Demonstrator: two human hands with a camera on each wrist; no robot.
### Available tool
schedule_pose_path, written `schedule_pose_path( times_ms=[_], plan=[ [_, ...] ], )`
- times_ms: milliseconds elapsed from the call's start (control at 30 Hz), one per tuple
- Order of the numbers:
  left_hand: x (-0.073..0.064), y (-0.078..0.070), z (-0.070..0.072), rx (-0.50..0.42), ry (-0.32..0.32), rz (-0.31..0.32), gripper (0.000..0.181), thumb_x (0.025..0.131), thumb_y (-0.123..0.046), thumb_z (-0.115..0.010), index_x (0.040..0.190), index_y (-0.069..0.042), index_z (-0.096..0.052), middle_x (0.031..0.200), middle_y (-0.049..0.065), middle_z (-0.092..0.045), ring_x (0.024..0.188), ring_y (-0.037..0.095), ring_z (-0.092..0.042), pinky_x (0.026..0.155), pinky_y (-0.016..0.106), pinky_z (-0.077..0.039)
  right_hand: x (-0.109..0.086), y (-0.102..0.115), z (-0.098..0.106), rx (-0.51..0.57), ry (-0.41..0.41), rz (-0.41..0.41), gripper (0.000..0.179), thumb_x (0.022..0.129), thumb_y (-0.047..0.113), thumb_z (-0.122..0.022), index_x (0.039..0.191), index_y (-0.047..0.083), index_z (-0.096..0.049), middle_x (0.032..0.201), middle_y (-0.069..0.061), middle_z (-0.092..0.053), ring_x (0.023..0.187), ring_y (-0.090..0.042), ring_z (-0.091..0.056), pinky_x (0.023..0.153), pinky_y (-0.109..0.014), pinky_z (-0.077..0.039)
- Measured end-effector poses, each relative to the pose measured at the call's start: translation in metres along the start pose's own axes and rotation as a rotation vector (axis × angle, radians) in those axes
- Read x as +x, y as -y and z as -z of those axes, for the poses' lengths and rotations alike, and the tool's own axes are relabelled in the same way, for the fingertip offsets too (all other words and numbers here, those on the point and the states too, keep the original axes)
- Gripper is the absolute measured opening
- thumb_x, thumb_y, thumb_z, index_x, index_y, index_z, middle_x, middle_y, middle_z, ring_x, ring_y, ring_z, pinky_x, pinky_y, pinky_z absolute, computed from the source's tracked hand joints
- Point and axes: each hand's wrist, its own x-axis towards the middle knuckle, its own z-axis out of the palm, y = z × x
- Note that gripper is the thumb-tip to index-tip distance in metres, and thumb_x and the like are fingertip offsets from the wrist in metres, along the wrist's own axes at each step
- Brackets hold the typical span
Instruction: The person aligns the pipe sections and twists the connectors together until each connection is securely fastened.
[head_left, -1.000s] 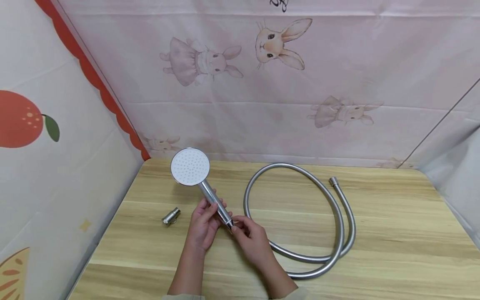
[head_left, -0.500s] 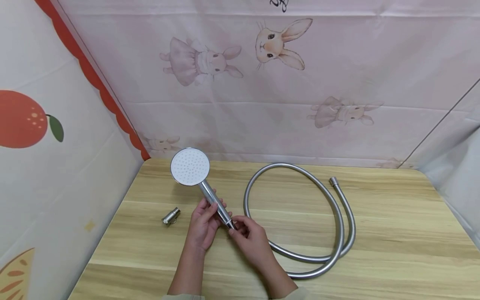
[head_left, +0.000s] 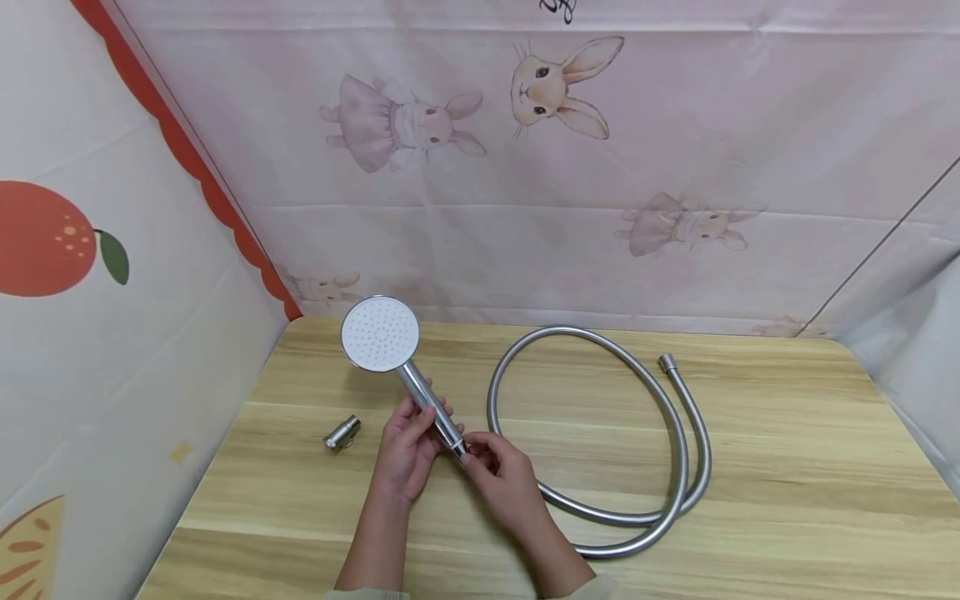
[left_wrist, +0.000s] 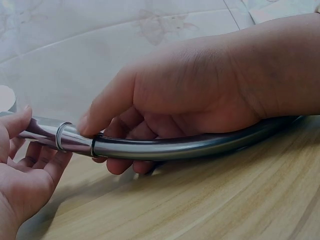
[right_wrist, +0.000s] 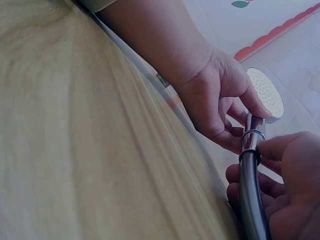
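Observation:
A chrome hand shower with a round white spray face is tilted, face up, above the table. My left hand holds its handle, thumb on top and fingers beneath. At the handle's lower end my right hand pinches the hose's metal connector between thumb and fingers. The grey shower hose runs from that connector under my right palm in the left wrist view. In the right wrist view, handle and connector are in line and meet; the thread inside is hidden.
The rest of the hose lies looped on the wooden table, its free end fitting toward the back right. A small metal bracket lies left of my left hand. Printed cloth walls stand behind and at the sides.
My right thumb and fingers shift slightly back and forth around the connector. The left hand and hand shower stay in place. The left cloth wall sways a little.

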Motion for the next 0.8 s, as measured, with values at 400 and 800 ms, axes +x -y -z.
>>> schedule_pose_path(
  times_ms=[400,800],
  plan=[
    [0.0,0.0,0.001,0.003,0.004,-0.004,0.06,0.1,-0.01,-0.054,0.154,-0.007,-0.027,0.109,0.002,-0.057,0.101,0.012,-0.062,0.098,0.043,-0.053,-0.002,0.012,0.001,-0.008,-0.007,-0.005,0.022,0.091,0.009,-0.069,0.113,0.01,-0.069,0.089,-0.005,-0.066,0.077,-0.011,-0.056,0.067,-0.02,-0.05],
    [0.001,0.002,0.003,0.018,0.034,-0.029,0.061,0.1,-0.013,-0.055,0.154,-0.007,-0.026,0.111,0.001,-0.057,0.102,0.011,-0.062,0.096,0.041,-0.055,0.001,-0.002,-0.001,0.01,0.003,-0.003,0.03,0.082,0.012,-0.079,0.111,0.013,-0.069,0.092,-0.006,-0.067,0.076,-0.011,-0.06,0.066,-0.021,-0.054]
  ],
)
